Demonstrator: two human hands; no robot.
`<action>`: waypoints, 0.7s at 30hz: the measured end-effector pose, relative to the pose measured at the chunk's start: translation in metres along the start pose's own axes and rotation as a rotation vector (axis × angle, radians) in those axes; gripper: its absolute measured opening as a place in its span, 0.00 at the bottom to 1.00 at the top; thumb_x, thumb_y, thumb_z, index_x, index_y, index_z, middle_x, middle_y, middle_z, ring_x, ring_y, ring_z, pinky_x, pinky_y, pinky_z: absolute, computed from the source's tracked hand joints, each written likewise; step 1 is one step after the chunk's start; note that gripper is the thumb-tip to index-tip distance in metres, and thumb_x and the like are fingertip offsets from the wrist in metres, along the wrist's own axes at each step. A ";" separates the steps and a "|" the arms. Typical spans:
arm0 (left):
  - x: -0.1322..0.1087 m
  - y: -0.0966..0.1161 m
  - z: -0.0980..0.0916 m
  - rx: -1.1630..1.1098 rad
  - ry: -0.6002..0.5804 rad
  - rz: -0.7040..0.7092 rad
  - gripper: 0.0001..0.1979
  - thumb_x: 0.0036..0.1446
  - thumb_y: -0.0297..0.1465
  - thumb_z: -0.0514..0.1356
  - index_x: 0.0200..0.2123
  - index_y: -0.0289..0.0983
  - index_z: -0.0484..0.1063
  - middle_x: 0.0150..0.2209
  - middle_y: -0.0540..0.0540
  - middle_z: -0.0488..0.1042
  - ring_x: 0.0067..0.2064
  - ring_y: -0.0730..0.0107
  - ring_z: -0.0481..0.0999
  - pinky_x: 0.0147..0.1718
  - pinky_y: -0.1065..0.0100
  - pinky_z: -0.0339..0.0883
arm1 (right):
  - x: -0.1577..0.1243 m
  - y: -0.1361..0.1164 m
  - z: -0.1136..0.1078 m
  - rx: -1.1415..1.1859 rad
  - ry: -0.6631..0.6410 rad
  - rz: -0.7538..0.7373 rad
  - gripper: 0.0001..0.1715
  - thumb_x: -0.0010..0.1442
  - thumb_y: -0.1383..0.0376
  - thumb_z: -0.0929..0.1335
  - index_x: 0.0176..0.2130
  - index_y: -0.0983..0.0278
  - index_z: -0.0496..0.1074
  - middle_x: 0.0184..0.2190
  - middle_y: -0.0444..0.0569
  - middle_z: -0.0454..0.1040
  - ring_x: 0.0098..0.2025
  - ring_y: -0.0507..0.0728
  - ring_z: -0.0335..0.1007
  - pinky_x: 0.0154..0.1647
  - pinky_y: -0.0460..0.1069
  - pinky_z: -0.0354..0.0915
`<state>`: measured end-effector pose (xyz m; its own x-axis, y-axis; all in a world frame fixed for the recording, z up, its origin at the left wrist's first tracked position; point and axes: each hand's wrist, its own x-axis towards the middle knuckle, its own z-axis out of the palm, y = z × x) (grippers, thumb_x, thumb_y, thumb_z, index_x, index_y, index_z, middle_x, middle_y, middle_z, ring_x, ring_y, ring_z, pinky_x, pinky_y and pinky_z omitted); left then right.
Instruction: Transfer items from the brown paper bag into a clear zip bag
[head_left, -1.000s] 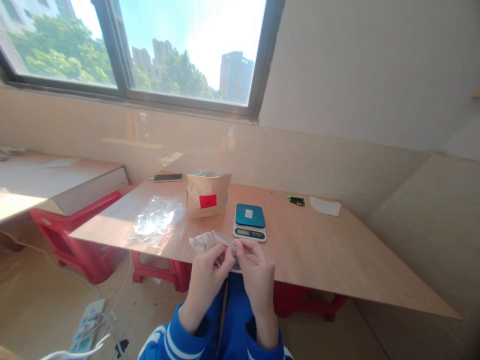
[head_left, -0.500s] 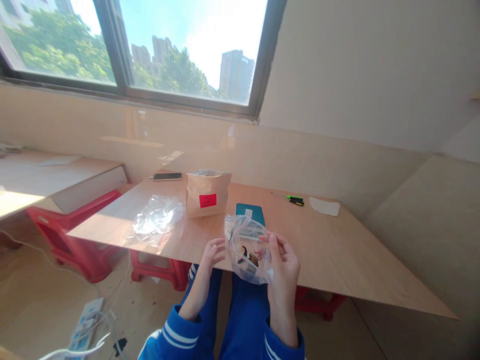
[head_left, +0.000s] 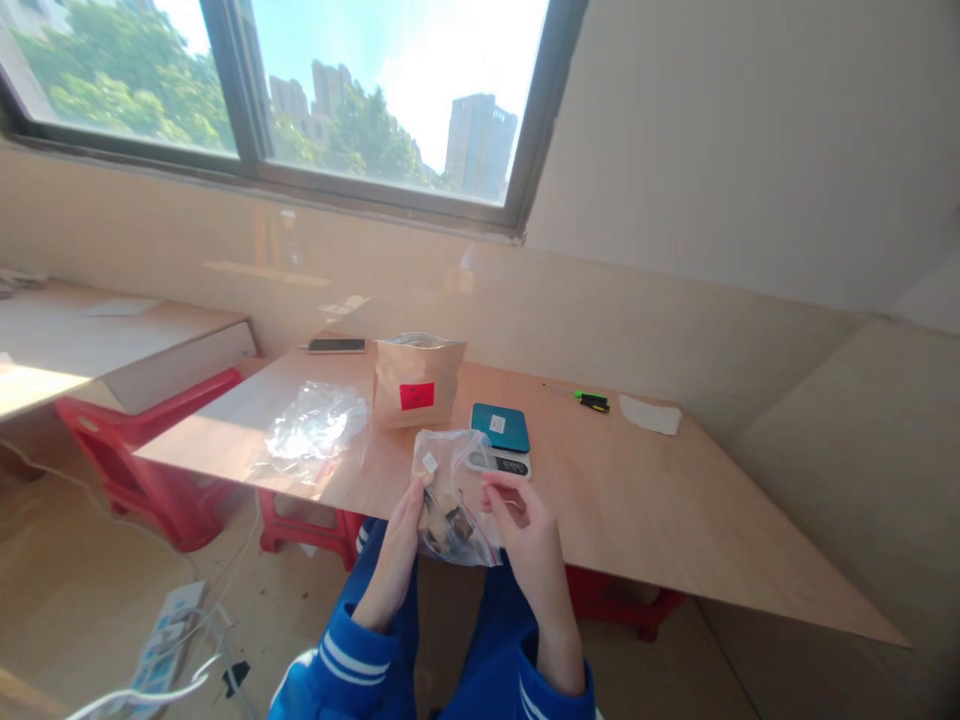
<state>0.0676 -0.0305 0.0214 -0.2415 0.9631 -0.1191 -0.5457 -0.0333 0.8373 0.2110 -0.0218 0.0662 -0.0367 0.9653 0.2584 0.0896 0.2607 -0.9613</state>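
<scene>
Above the near edge of the plywood table point(head_left: 675, 510), a clear zip bag point(head_left: 450, 495) of dark pieces stands upright, long axis twelve to six. Left hand point(head_left: 401, 545) pinches its nine-o'clock edge; right hand point(head_left: 529, 535) grips at three, equally near.

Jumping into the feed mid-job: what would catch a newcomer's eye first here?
First, the small clear zip bag with dark pieces inside, held between the left hand and right hand at the near edge of the table. Behind it stand a brown paper pouch with a red label and a teal-topped scale; crumpled clear plastic lies to the left.
</scene>
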 end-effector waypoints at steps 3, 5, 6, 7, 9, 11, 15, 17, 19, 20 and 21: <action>0.000 0.003 -0.004 0.029 -0.048 0.011 0.25 0.51 0.46 0.63 0.47 0.35 0.76 0.52 0.41 0.75 0.57 0.52 0.70 0.58 0.56 0.60 | -0.002 0.003 0.004 -0.021 -0.181 0.074 0.19 0.57 0.58 0.68 0.47 0.63 0.71 0.40 0.51 0.75 0.39 0.57 0.74 0.43 0.52 0.70; 0.000 0.004 -0.005 0.055 -0.041 0.008 0.25 0.48 0.45 0.65 0.45 0.34 0.78 0.49 0.40 0.78 0.54 0.51 0.72 0.56 0.56 0.61 | -0.004 0.004 0.004 -0.016 -0.282 0.116 0.26 0.57 0.58 0.69 0.54 0.61 0.66 0.39 0.50 0.73 0.38 0.56 0.73 0.39 0.51 0.71; 0.001 0.005 -0.006 0.073 -0.046 0.000 0.25 0.47 0.45 0.65 0.44 0.34 0.78 0.46 0.40 0.79 0.52 0.51 0.74 0.55 0.57 0.62 | -0.005 0.005 0.004 -0.012 -0.329 0.134 0.29 0.57 0.58 0.69 0.56 0.60 0.64 0.38 0.48 0.72 0.37 0.55 0.73 0.37 0.50 0.71; 0.002 0.005 -0.007 0.097 -0.059 -0.007 0.25 0.46 0.45 0.66 0.43 0.33 0.79 0.44 0.41 0.80 0.51 0.52 0.75 0.53 0.57 0.64 | -0.006 0.005 0.003 -0.010 -0.369 0.150 0.31 0.56 0.58 0.69 0.58 0.59 0.62 0.37 0.47 0.71 0.36 0.54 0.72 0.36 0.49 0.70; 0.003 0.007 -0.007 0.156 -0.109 -0.012 0.23 0.47 0.44 0.66 0.41 0.33 0.80 0.40 0.42 0.81 0.47 0.53 0.76 0.50 0.60 0.66 | -0.007 0.006 0.001 -0.015 -0.425 0.185 0.35 0.54 0.60 0.71 0.60 0.57 0.60 0.35 0.45 0.69 0.34 0.53 0.71 0.34 0.48 0.69; 0.004 0.008 -0.006 0.207 -0.165 -0.013 0.21 0.47 0.43 0.66 0.39 0.33 0.80 0.38 0.43 0.81 0.44 0.55 0.77 0.47 0.63 0.67 | -0.008 0.005 0.001 -0.025 -0.432 0.228 0.39 0.52 0.61 0.72 0.60 0.57 0.58 0.33 0.43 0.68 0.32 0.53 0.69 0.32 0.48 0.69; 0.004 0.011 -0.002 0.209 -0.202 -0.043 0.21 0.46 0.43 0.66 0.38 0.33 0.81 0.35 0.43 0.82 0.40 0.58 0.78 0.42 0.66 0.68 | -0.008 0.004 0.001 -0.052 -0.371 0.260 0.41 0.50 0.60 0.73 0.59 0.59 0.57 0.31 0.41 0.67 0.31 0.53 0.68 0.32 0.49 0.68; 0.004 0.010 0.000 0.177 -0.166 -0.063 0.22 0.45 0.44 0.66 0.37 0.33 0.81 0.35 0.43 0.81 0.39 0.58 0.78 0.41 0.66 0.68 | -0.006 0.004 0.001 -0.063 -0.338 0.206 0.34 0.50 0.60 0.72 0.55 0.60 0.61 0.32 0.43 0.69 0.33 0.54 0.69 0.34 0.49 0.68; 0.004 0.010 0.001 0.145 -0.112 -0.080 0.22 0.44 0.45 0.66 0.37 0.32 0.80 0.35 0.42 0.81 0.38 0.58 0.78 0.41 0.65 0.69 | -0.004 0.005 0.001 -0.066 -0.301 0.129 0.25 0.51 0.60 0.72 0.48 0.60 0.66 0.38 0.46 0.71 0.37 0.55 0.70 0.38 0.50 0.68; 0.004 0.010 0.001 0.132 -0.089 -0.088 0.23 0.44 0.45 0.66 0.36 0.32 0.80 0.35 0.42 0.82 0.38 0.58 0.78 0.40 0.65 0.69 | -0.004 0.005 0.001 -0.068 -0.284 0.098 0.21 0.52 0.61 0.71 0.45 0.60 0.67 0.41 0.47 0.71 0.39 0.55 0.70 0.41 0.51 0.68; 0.004 0.010 0.001 0.121 -0.075 -0.097 0.23 0.43 0.45 0.66 0.36 0.32 0.80 0.34 0.41 0.82 0.38 0.58 0.79 0.40 0.65 0.69 | -0.004 0.006 0.001 -0.071 -0.274 0.078 0.18 0.52 0.61 0.71 0.43 0.61 0.67 0.44 0.48 0.71 0.40 0.55 0.71 0.42 0.51 0.68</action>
<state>0.0621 -0.0264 0.0300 -0.1293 0.9776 -0.1658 -0.4623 0.0885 0.8823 0.2110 -0.0238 0.0597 -0.2932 0.9459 0.1389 0.1715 0.1950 -0.9657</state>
